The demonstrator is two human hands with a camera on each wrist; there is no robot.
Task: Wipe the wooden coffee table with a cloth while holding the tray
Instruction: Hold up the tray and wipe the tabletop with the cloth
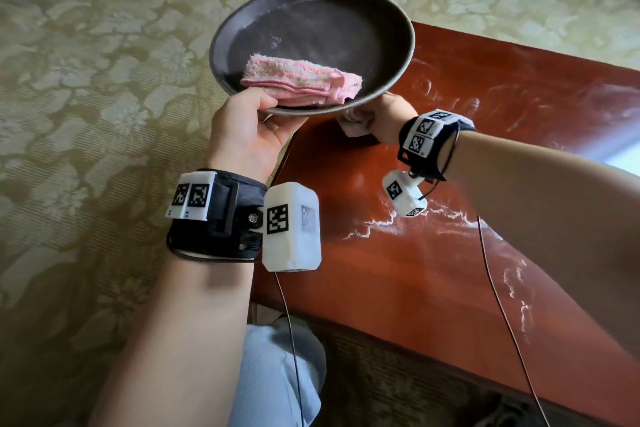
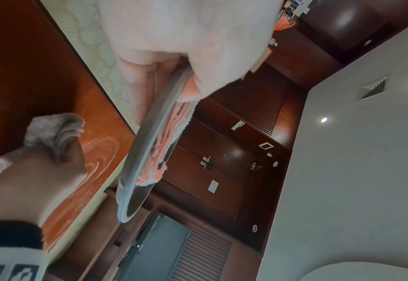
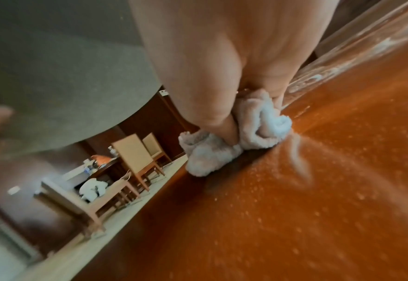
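Head view: left hand (image 1: 247, 128) gripping the near rim of a dark round tray (image 1: 398, 10), thumb hooked over the edge onto a folded pink towel (image 1: 301, 81) lying in the near half of the dish, fingers hidden beneath; tray held aloft, overhanging the table corner and the patterned carpet (image 1: 86, 80). Just under the tray's near right edge, right hand (image 1: 384, 120) bunched around a pale cloth (image 1: 349, 125), pressing it onto the red-brown wooden coffee table (image 1: 433, 270); white powdery streaks (image 1: 450, 215) trailing across the wood nearer the body than the grip. Left wrist view: tray (image 2: 147, 129) seen edge-on, clamped between thumb above and fingers (image 2: 145, 76) below, pink towel (image 2: 169, 140) against the thumb tip; beyond the grip, right hand (image 2: 44, 175) clutching the grey-white cloth (image 2: 54, 129) against the table (image 2: 25, 66), swirled residue beside it. Right wrist view: right hand (image 3: 222, 76) curled tight, cloth (image 3: 253, 129) squeezed out between the fingers and touching the table (image 3: 294, 218); fine white specks scattered over the wood on the near side of the grip, the tray's grey underside (image 3: 54, 76) looming overhead to the left, chairs (image 3: 135, 157) blurred far behind.
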